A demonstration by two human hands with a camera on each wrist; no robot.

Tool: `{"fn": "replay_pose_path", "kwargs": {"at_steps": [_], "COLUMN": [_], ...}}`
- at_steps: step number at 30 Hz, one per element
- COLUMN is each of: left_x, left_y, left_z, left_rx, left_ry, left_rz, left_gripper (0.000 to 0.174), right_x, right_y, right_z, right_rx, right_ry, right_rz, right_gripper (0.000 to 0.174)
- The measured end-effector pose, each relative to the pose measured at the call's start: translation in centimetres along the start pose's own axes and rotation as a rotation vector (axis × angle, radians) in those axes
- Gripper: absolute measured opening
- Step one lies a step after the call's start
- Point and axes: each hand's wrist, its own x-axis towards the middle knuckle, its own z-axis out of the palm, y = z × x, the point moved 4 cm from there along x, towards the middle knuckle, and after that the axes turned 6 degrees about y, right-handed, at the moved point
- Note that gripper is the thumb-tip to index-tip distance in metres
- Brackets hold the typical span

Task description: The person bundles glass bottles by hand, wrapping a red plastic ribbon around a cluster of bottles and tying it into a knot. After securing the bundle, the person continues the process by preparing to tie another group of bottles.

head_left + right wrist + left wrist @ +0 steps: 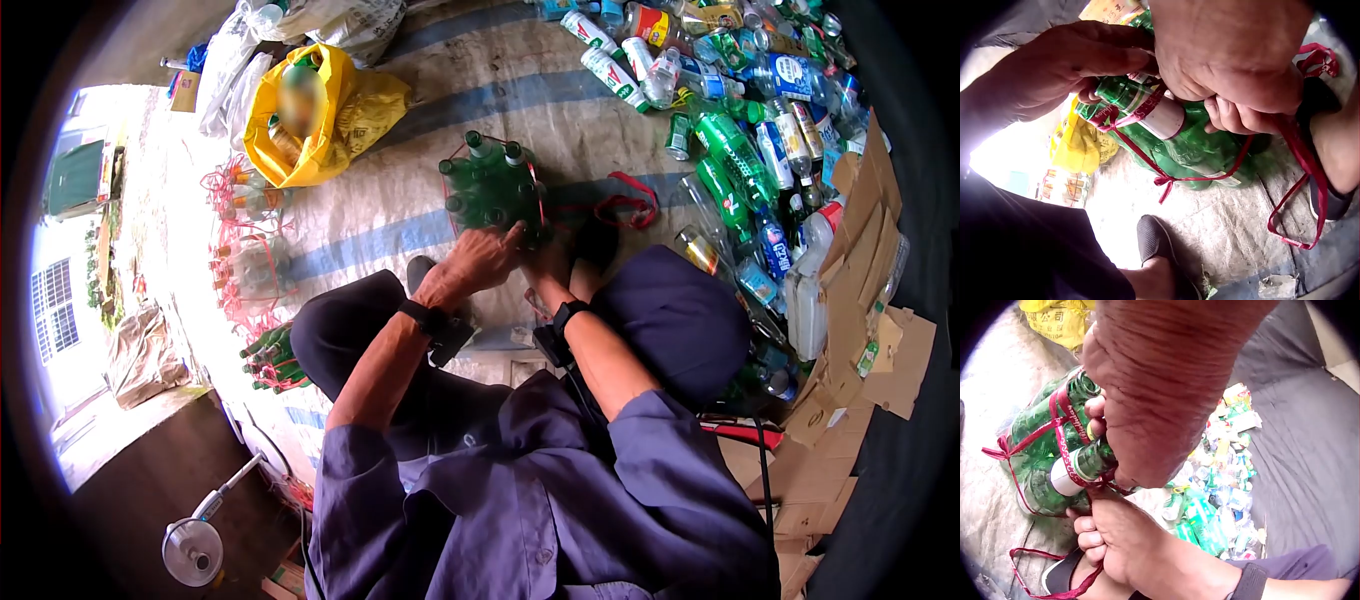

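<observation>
A bundle of several green glass bottles (490, 180) stands on the ground sheet, bound with printed red ribbon (1063, 425). My left hand (478, 262) curls its fingers round the neck of a near bottle (1100, 459); its fingertips reach between two necks. Right beside it, my right hand (545, 268) grips the ribbon in curled fingers, close against the bottle necks. A loose length of that ribbon (1307, 162) trails from the right fist in a loop. A small bow of ribbon shows low on the bundle's side in the right wrist view. The hands partly hide the binding between them.
Plastic bottles and cans (740, 150) lie heaped at the right, beside cardboard (860, 290). A yellow bag (340, 110) stands at the back left. Tied bundles of clear bottles (250, 265) and green bottles (272, 360) sit at the left. The person's knees flank the bundle.
</observation>
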Motion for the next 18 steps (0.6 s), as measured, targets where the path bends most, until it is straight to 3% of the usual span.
{"fn": "replay_pose_path", "kwargs": {"at_steps": [1,8,11,13,18], "left_x": [0.0,0.1,0.1,0.1,0.3], "left_y": [0.1,0.9,0.7,0.7,1.8], "left_z": [-0.2,-0.9,-0.3,-0.4,-1.2], "left_rx": [0.001,0.031,0.040,0.038,0.154], "left_ry": [-0.001,0.069,0.099,0.140,0.039], "left_rz": [0.000,0.033,0.043,0.065,-0.020], "left_gripper": [0.049,0.048,0.048,0.047,0.043], "right_x": [-0.1,1.0,1.1,0.7,0.4], "right_y": [0.0,3.1,3.0,1.9,1.5], "right_z": [0.1,1.8,1.6,0.9,0.5], "right_rx": [0.029,-0.122,-0.091,-0.175,-0.110], "right_ry": [-0.077,-0.076,0.003,-0.033,-0.115], "right_rz": [0.131,0.113,-0.033,0.059,0.169], "right_gripper": [0.040,0.046,0.046,0.047,0.047]}}
